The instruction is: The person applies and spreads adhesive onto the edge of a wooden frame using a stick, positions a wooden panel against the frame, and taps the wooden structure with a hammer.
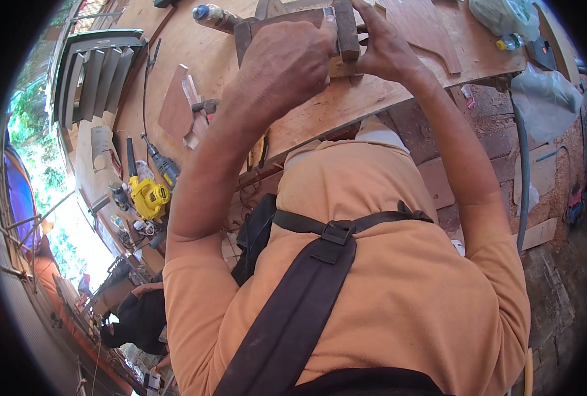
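Observation:
A small dark wooden frame [347, 39] with upright end pieces stands on the plywood worktable at the top middle. My left hand [287, 63] is closed over its front, fingers curled, with the index finger pressed near a thin metallic strip [336, 32] by the right end piece. What lies inside these fingers is hidden. My right hand [389, 49] grips the right end piece from the side, thumb low and fingers reaching behind it. A bottle with a blue end [214, 16] lies just left of the frame.
Cut wooden pieces [177, 109] and a hammer [206, 105] lie on the worktable [307, 115]. Leftward are a slatted frame [99, 76], a yellow blower [150, 197] and a drill-like power tool [163, 165]. Plastic bags [545, 99] hang at right. Another person [138, 320] is at lower left.

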A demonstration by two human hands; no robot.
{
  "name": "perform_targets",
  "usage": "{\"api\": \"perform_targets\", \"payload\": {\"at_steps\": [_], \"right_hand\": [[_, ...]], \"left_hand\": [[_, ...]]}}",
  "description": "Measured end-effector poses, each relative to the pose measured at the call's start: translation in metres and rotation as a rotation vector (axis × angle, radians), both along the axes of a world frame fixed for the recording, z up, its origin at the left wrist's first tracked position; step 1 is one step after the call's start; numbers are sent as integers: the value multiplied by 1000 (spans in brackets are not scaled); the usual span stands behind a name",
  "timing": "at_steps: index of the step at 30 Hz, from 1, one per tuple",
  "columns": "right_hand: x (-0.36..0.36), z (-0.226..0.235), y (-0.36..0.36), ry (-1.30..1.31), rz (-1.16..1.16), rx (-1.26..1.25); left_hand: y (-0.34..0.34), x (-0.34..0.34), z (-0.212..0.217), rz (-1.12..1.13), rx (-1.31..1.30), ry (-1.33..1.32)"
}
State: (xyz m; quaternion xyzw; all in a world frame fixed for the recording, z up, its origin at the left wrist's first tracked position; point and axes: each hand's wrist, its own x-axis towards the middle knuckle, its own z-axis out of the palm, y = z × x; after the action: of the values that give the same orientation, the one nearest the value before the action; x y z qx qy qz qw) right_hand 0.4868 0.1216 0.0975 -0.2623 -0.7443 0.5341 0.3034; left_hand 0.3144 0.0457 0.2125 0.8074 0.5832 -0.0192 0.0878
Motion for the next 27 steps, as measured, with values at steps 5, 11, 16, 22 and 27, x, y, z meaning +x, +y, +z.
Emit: {"api": "perform_targets", "payload": {"at_steps": [5,11,16,22,27], "right_hand": [[-2,7,-2,-22,-15,34],[-1,-16,-2,-176,-115,127],[0,-22,0,-188,-102,128],[-2,-14,-3,-147,-85,149],[0,-14,-2,-208,-101,56]], "left_hand": [[-17,6,4,-8,-41,-12],[-31,7,0,18,-47,-30],[-27,-16,10,1,-84,-316],[-1,-24,-16,129,145,-378],[-14,-10,-6,183,-21,-184]]}}
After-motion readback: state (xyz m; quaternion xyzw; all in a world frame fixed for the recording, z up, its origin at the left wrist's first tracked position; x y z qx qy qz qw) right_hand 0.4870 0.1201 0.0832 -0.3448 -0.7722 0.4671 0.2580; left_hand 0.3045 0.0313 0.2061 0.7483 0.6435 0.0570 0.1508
